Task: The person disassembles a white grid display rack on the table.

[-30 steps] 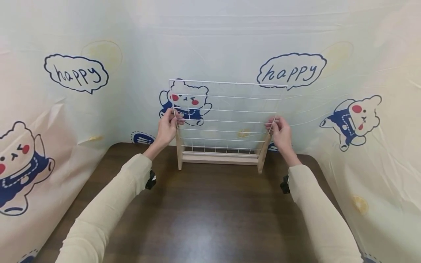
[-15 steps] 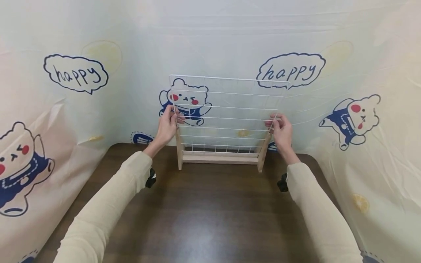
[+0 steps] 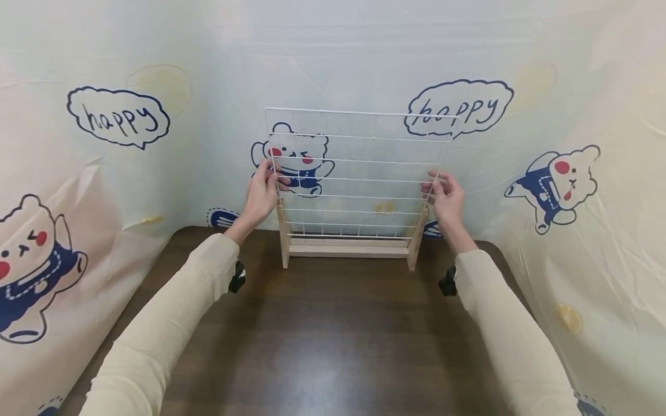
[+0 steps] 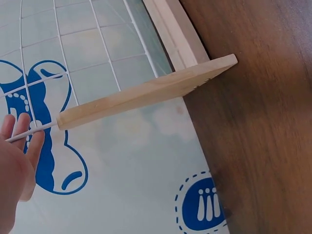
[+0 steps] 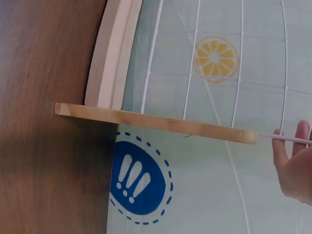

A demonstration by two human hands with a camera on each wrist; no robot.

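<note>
A white wire grid panel point(image 3: 359, 112) stands upright between the two side posts of a pale wooden stand point(image 3: 348, 250), leaning slightly. My left hand point(image 3: 262, 193) pinches the panel's left edge wire between thumb and fingers, just above the left post point(image 4: 141, 95). On the other side, my right hand point(image 3: 448, 199) grips the right edge wire at about the same height, a short way above the right post point(image 5: 161, 123). In both wrist views the edge wire runs down into the post's top end. The panel's bottom wire shows a little above the stand's crossbar.
The stand rests near the back edge of a dark brown wooden table point(image 3: 322, 335). Pale printed cloth point(image 3: 359, 58) with bears and "happy" bubbles hangs behind and along both sides. A small black device point(image 3: 237, 278) is on the left wrist.
Both hands have moved up a little, and the wire panel has risen with them between the posts. The wooden stand has stayed in place.
</note>
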